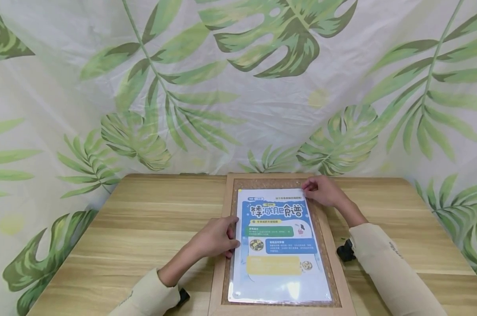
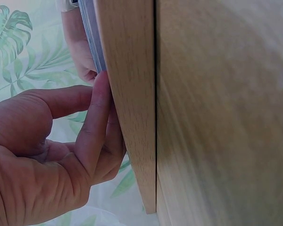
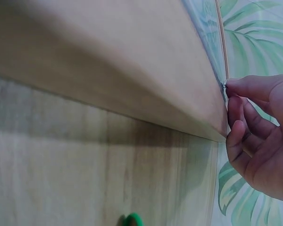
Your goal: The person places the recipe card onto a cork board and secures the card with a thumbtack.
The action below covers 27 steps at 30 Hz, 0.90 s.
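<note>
A printed poster sheet (image 1: 277, 285) with blue, green and yellow panels lies on a wood-framed cork board (image 1: 224, 281). A small yellow push pin (image 1: 240, 190) sits at the sheet's top left corner. My left hand (image 1: 214, 237) rests at the sheet's left edge, thumb and index finger apart on the margin; in the left wrist view its fingertips (image 2: 101, 82) are right by the frame. At the top right corner, my right hand (image 1: 324, 191) pinches what looks like a small push pin (image 3: 224, 85) between thumb and index finger, mostly hidden by the fingertips.
The board lies on a wood-grain table (image 1: 151, 219), its far end near the table's back edge. Behind hangs a leaf-patterned curtain (image 1: 262, 96). Black wrist straps (image 1: 346, 251) show beneath the sleeves. A small green object (image 3: 132, 220) shows low in the right wrist view.
</note>
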Tool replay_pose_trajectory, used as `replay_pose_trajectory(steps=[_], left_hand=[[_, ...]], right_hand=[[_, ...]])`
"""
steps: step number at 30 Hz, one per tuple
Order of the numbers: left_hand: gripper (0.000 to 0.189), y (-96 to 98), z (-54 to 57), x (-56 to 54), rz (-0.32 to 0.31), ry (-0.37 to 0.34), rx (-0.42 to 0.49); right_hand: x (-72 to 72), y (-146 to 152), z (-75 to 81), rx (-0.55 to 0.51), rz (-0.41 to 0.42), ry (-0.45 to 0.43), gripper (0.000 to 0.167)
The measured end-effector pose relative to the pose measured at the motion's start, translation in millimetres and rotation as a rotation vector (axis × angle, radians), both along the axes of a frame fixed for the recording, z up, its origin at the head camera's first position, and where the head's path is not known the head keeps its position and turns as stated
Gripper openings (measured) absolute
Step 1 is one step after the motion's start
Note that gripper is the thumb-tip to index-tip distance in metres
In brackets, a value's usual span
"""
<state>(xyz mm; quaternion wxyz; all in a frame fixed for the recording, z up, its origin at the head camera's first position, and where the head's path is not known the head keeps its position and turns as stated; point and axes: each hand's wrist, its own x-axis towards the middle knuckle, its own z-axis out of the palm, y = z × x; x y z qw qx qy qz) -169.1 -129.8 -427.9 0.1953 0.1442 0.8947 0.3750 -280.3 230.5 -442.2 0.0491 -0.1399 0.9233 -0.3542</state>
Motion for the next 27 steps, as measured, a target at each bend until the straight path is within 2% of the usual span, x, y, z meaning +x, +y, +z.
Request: replay_pose_trajectory(steps=[11, 18, 27], left_hand=[[0.072, -0.5, 0.1, 0.0, -0.008, 0.002, 0.002], [0.072, -0.9, 1.2, 0.4, -0.006, 0.0, 0.011], [0.073, -1.1, 5.4, 1.4, -0.014, -0.011, 0.026]], right_hand=[[-4.6, -1, 2.6, 0.035, 0.01, -0.004, 0.015], [-14.0, -5, 1.8, 0.065, 0.001, 0.002, 0.013], [-23.4, -7, 10.9, 0.099, -0.015, -0.077, 0.015]])
